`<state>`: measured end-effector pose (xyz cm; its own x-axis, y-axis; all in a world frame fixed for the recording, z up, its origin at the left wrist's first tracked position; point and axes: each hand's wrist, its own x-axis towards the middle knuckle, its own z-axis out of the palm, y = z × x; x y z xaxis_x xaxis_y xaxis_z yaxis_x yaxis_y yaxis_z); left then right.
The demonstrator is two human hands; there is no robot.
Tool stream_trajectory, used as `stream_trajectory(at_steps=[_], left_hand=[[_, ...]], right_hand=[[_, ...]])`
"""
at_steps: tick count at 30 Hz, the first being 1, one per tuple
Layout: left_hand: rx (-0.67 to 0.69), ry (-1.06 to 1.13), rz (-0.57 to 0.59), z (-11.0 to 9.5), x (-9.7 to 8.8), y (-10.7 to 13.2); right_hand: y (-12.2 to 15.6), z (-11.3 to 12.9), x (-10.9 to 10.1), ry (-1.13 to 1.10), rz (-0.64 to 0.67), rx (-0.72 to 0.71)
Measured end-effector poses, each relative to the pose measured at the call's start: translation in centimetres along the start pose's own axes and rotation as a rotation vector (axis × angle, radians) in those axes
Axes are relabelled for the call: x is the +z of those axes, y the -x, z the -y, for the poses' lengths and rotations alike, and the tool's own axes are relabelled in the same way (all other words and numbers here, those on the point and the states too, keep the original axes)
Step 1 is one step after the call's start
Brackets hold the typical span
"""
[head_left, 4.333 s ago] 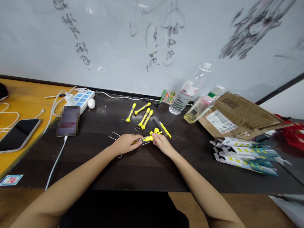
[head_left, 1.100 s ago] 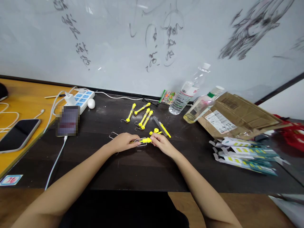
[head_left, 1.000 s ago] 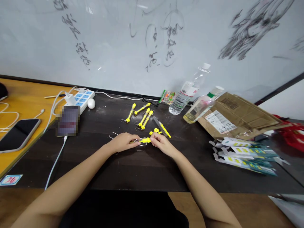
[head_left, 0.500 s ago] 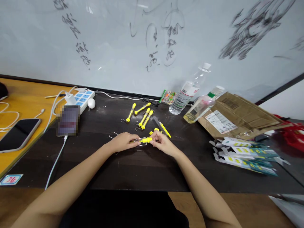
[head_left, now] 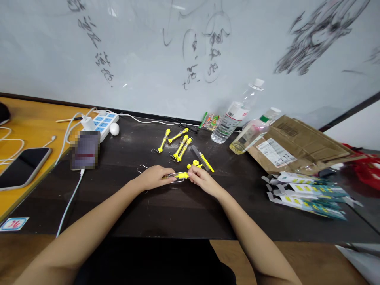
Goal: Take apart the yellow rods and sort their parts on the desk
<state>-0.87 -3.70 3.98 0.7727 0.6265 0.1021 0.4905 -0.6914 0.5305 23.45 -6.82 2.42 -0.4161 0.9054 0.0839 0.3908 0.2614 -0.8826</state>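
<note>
Along the near edge of our dark bench (head_left: 178,221), a bare strip of surface shows below both wrists. Past it, our left grip (head_left: 152,178) is clamped on a yellow-and-clear tube (head_left: 182,175), fingers wrapped over one end, while our right grip (head_left: 203,180) is pinched together on its yellow tip. We have the tube lying crosswise between the two, with a bent wire frame (head_left: 178,181) along it. More wire (head_left: 143,166) sticks out beyond our left knuckles.

Just behind our right fingers lie small yellow parts (head_left: 195,163), and near them a clear sleeve (head_left: 198,153) beside a yellow strip (head_left: 207,163). Farther back we see four hooked tubes (head_left: 184,149), two side by side. Flattened boxes (head_left: 308,190) are piled well to the right. Beyond stand a water bottle (head_left: 227,122) and a snack packet (head_left: 209,121), before the whiteboard (head_left: 148,59).
</note>
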Motion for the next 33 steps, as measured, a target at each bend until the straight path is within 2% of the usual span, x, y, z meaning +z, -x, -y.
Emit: stream_trajectory(at_steps=[11, 17, 25, 33], left_hand=[[0.001, 0.010, 0.010, -0.20, -0.21, 0.03], [-0.002, 0.018, 0.006, -0.20, -0.24, 0.02], [0.013, 0.000, 0.002, -0.01, 0.08, -0.03], [0.000, 0.023, 0.004, 0.13, 0.02, -0.03]], right_hand=[[0.18, 0.35, -0.19, -0.116, 0.023, -0.020], [0.08, 0.54, -0.02, -0.125, -0.020, -0.041], [-0.13, 0.26, -0.19, 0.046, 0.007, -0.007], [0.03, -0.04, -0.14, -0.122, 0.005, -0.029]])
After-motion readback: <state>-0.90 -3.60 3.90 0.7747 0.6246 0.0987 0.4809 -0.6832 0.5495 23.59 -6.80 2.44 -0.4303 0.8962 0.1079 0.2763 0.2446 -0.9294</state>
